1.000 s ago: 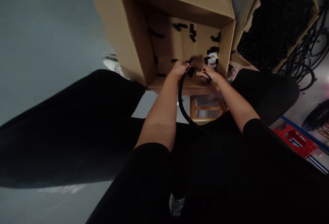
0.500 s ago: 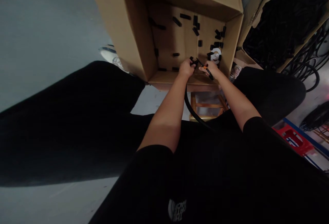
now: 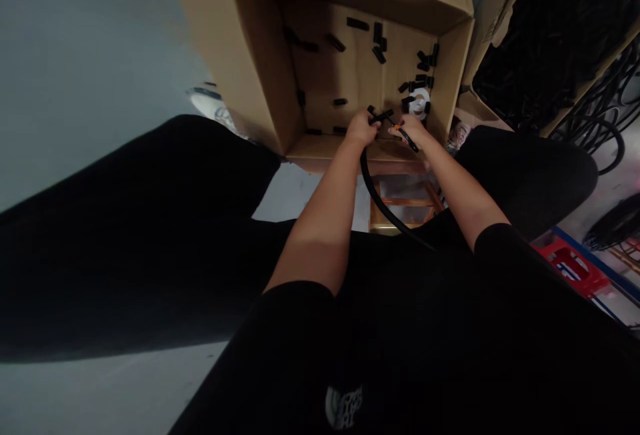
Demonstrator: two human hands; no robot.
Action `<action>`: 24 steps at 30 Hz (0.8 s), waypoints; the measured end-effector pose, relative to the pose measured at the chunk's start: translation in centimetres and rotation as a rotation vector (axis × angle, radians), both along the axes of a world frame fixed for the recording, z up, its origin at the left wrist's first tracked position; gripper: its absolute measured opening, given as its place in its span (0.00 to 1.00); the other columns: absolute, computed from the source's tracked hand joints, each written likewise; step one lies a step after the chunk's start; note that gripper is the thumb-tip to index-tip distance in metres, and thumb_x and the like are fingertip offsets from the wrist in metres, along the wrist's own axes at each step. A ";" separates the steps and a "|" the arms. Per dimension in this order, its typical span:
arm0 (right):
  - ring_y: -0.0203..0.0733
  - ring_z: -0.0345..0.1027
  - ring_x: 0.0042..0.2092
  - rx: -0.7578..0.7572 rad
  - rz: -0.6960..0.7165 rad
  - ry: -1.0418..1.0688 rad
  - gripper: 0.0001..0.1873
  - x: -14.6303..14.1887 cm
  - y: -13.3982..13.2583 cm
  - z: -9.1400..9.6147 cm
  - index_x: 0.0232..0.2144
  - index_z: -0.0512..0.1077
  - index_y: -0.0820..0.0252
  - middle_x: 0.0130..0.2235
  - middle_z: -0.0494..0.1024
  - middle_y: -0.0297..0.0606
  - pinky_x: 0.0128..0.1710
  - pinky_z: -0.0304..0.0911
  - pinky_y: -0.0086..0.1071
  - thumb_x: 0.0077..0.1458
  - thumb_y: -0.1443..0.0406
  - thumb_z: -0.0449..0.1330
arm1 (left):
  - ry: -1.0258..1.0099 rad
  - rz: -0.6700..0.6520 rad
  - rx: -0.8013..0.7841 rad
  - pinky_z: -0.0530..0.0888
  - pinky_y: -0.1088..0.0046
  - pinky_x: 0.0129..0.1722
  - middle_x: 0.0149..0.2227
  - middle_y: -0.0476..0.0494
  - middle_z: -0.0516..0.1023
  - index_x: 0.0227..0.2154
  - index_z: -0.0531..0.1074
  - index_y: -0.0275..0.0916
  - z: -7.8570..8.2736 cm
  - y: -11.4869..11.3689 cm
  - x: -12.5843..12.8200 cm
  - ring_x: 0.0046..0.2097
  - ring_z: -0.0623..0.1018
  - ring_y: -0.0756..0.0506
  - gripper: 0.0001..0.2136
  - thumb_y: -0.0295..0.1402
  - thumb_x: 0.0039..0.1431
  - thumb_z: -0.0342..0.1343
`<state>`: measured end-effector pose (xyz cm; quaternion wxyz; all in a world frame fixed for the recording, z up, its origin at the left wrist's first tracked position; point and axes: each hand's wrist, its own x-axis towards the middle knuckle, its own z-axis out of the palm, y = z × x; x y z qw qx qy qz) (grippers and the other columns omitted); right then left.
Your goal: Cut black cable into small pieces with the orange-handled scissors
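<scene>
My left hand (image 3: 362, 130) is closed around a black hose (image 3: 381, 205), which curves up from my lap. A short black tube piece (image 3: 383, 116) sticks out at its fingertips. My right hand (image 3: 413, 130) grips a pair of scissors (image 3: 411, 142) with black and orange handles. The blades point toward the left fingertips and look close to the black pieces there; whether they touch cannot be made out. Both hands are over the near side of an open cardboard box (image 3: 295, 150). Short cut tube pieces (image 3: 358, 24) lie scattered on its floor.
In the box's right corner lies a white ring-shaped roll (image 3: 420, 102). A second carton (image 3: 555, 42) on the right is full of black pieces, with loops of black hose (image 3: 607, 145) beside it. A wooden stool (image 3: 406, 212) and a red plastic object (image 3: 575, 268) are lower down.
The scissors have drawn slightly away from the left fingertips. A short piece seen mid-box is gone from that spot, and one now lies beside the white roll. The view has shifted slightly.
</scene>
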<state>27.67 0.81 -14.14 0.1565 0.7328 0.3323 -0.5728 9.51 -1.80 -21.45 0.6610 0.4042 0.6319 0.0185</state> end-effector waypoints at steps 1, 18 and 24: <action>0.34 0.64 0.22 0.003 0.017 -0.020 0.22 -0.1 0.0 -0.2 0.36 0.66 0.52 0.22 0.67 0.25 0.22 0.52 0.23 0.74 0.63 0.77 | 0.055 -0.017 0.011 0.80 0.53 0.71 0.52 0.33 0.89 0.53 0.82 0.39 -0.3 -0.1 -0.2 0.65 0.88 0.28 0.10 0.28 0.72 0.70; 0.33 0.64 0.23 -0.027 -0.032 0.062 0.28 1.9 0.4 1.7 0.39 0.66 0.52 0.23 0.67 0.22 0.19 0.55 0.23 0.71 0.61 0.85 | -0.169 0.131 -0.149 0.69 0.76 0.30 0.26 0.51 0.75 0.44 0.79 0.40 -2.5 -0.5 -3.0 0.25 0.70 0.49 0.06 0.34 0.71 0.69; 0.35 0.73 0.29 -0.084 -0.115 0.103 0.30 0.5 -0.1 1.9 0.40 0.66 0.52 0.31 0.74 0.27 0.24 0.67 0.24 0.69 0.57 0.86 | -0.183 0.282 -0.274 0.67 0.76 0.29 0.29 0.49 0.78 0.42 0.77 0.40 -1.8 -0.2 -1.9 0.26 0.68 0.50 0.07 0.33 0.73 0.69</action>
